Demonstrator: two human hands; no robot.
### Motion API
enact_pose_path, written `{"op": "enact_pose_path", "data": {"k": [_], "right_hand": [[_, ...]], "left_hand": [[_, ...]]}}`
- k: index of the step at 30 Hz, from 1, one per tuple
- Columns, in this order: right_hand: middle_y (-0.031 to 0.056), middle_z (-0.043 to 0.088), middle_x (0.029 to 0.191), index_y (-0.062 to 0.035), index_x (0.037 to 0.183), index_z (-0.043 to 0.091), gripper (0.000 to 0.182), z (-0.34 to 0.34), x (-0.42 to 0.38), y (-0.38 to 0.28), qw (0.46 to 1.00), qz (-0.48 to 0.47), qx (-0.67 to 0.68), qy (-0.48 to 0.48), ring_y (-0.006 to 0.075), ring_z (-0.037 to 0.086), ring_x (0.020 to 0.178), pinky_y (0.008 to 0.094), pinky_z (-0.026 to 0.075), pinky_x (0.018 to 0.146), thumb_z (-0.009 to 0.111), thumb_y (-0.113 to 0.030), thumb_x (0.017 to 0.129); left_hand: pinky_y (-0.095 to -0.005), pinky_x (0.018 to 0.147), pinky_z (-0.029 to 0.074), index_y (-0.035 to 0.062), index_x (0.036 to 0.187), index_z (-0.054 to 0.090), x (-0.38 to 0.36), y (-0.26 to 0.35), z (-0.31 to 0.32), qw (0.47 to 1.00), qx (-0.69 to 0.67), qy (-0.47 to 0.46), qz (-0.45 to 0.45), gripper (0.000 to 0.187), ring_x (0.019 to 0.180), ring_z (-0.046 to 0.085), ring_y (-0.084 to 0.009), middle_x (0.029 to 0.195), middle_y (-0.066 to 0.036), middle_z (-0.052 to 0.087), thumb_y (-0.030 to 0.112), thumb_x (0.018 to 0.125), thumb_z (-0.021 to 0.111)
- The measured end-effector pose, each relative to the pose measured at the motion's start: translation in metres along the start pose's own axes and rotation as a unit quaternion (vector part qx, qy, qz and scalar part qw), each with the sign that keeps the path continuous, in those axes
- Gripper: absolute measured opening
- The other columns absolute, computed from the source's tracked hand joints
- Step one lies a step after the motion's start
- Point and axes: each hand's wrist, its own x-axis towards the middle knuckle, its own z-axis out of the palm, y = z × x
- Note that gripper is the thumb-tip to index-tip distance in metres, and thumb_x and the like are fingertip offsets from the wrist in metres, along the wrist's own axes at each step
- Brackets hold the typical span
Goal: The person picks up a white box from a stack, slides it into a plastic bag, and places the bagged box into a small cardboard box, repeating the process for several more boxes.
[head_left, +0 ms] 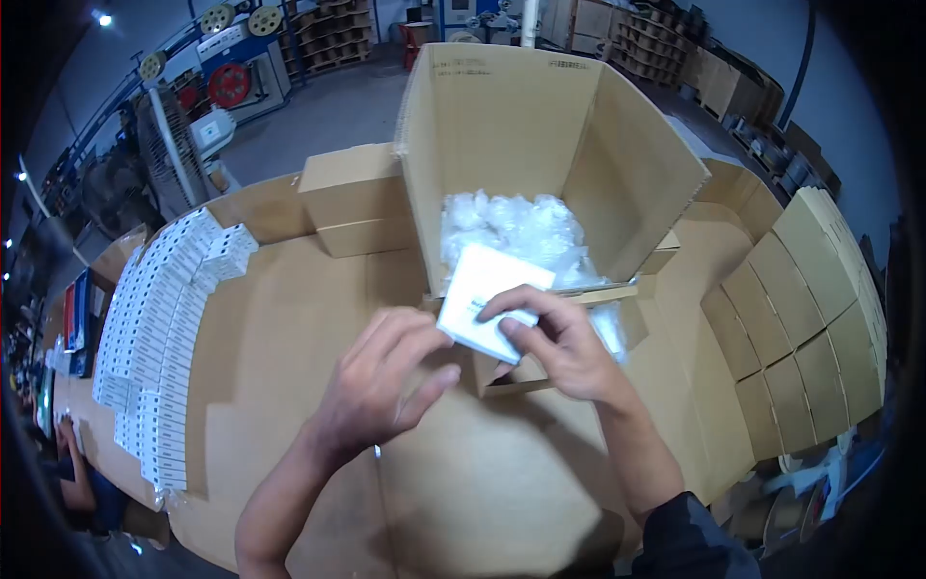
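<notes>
Bare forearms point(637, 458) reach forward, converging. Right hand point(571, 355), angled inward, pinches a tilted, flat white box point(499, 279) before the large carton point(511, 121). Left hand point(381, 381), half-open and curved, hovers beside the box's corner, contact unclear.

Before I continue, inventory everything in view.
large carton: one, brown, far centre
plastic packaging: uncounted, clear, inside it
flat box: one, white, centre
small boxes: many, white, left
stacked cartons: many, brown, right
low carton: one, brown, centre
smaller carton: one, brown, beside large carton
table: one, brown, underneath
fan: at least one, grey, background
machine: one, blue, background left
co-worker's arm: one, bare, left edge
left hand: one, bare, beside flat box
right hand: one, bare, holding flat box
</notes>
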Motion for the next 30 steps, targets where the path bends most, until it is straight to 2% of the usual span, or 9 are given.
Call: {"op": "enact_pose_path", "data": {"k": [2,4,8,13,17,21,24,28,30], "right_hand": [[0.0078,0.069,0.097,-0.0046,0.107,0.068,0.017,-0.051,0.0,-0.016,0.984,-0.05,-0.162,0.059,0.0158,0.067,0.082,0.0306,0.055,0.068,0.054,-0.001,0.101],[0.0196,0.065,0.097,-0.0042,0.106,0.068,0.017,-0.092,0.011,-0.017,0.922,-0.127,-0.346,0.12,0.0344,0.064,0.087,0.0427,0.049,0.083,0.054,-0.002,0.097],[0.0253,0.058,0.122,-0.0021,0.112,0.069,0.023,-0.132,0.032,-0.008,0.907,-0.129,-0.371,0.153,0.0401,0.061,0.111,0.0483,0.045,0.099,0.051,-0.005,0.098],[0.0303,0.044,0.147,0.0012,0.129,0.064,0.034,-0.147,0.047,0.009,0.923,-0.132,-0.321,0.168,0.0458,0.048,0.134,0.048,0.037,0.113,0.049,-0.004,0.099],[0.0224,0.057,0.123,-0.01,0.134,0.065,0.037,-0.159,0.05,0.029,0.918,-0.186,-0.298,0.185,0.0355,0.059,0.115,0.042,0.044,0.104,0.05,-0.007,0.1],[0.0236,0.055,0.13,-0.0089,0.134,0.065,0.037,-0.156,0.052,0.027,0.931,-0.135,-0.279,0.195,0.0374,0.059,0.119,0.0423,0.045,0.104,0.057,-0.008,0.098],[0.0317,0.042,0.148,0.0011,0.132,0.062,0.041,-0.153,0.066,0.023,0.926,-0.131,-0.285,0.21,0.0471,0.047,0.136,0.0487,0.038,0.114,0.062,-0.008,0.093],[0.035,0.043,0.146,0.001,0.133,0.062,0.059,-0.157,0.09,0.01,0.885,-0.128,-0.376,0.244,0.0495,0.048,0.133,0.0502,0.042,0.11,0.079,-0.026,0.084],[0.0304,0.061,0.127,0.0022,0.121,0.07,0.056,-0.158,0.11,0.008,0.88,-0.135,-0.384,0.244,0.0426,0.058,0.124,0.0477,0.047,0.104,0.084,-0.034,0.081]], "left_hand": [[-0.043,0.085,0.053,-0.0007,0.103,0.066,0.045,-0.002,0.035,0.999,0.007,-0.028,-0.046,0.018,0.095,0.065,-0.035,0.103,-0.016,0.067,0.008,0.088,0.071],[-0.0448,0.084,0.053,-0.0016,0.104,0.066,0.09,-0.023,0.077,0.993,0.032,-0.077,-0.083,0.019,0.095,0.065,-0.0372,0.106,-0.019,0.068,0.008,0.089,0.071],[-0.0467,0.094,0.053,-0.0016,0.111,0.068,0.166,-0.116,0.171,0.937,0.163,-0.255,-0.174,0.032,0.111,0.064,-0.0399,0.111,-0.021,0.068,0.014,0.085,0.077],[-0.0509,0.098,0.055,0.0036,0.121,0.068,0.189,-0.199,0.24,0.933,0.25,-0.224,-0.125,0.039,0.114,0.066,-0.0411,0.122,-0.021,0.067,0.014,0.084,0.076],[-0.0475,0.096,0.055,0.0095,0.117,0.074,0.202,-0.21,0.251,0.898,0.189,-0.358,-0.172,0.033,0.109,0.068,-0.04,0.112,-0.021,0.072,0.013,0.084,0.074],[-0.0505,0.088,0.054,-0.0019,0.108,0.071,0.199,-0.21,0.233,0.956,0.06,-0.197,-0.208,0.027,0.095,0.07,-0.0445,0.097,-0.027,0.072,0.013,0.086,0.071],[-0.0475,0.081,0.056,-0.0039,0.103,0.066,0.201,-0.183,0.209,0.964,0.047,-0.042,-0.258,0.025,0.09,0.073,-0.0395,0.095,-0.026,0.073,0.015,0.088,0.071],[-0.0429,0.075,0.056,-0.0042,0.096,0.062,0.196,-0.125,0.177,0.968,0.005,0.07,-0.241,0.021,0.081,0.073,-0.0334,0.088,-0.021,0.072,0.015,0.09,0.07],[-0.0395,0.074,0.055,-0.0031,0.099,0.063,0.191,-0.102,0.164,0.97,-0.021,0.094,-0.223,0.021,0.081,0.073,-0.0289,0.085,-0.019,0.072,0.017,0.093,0.068]]}}
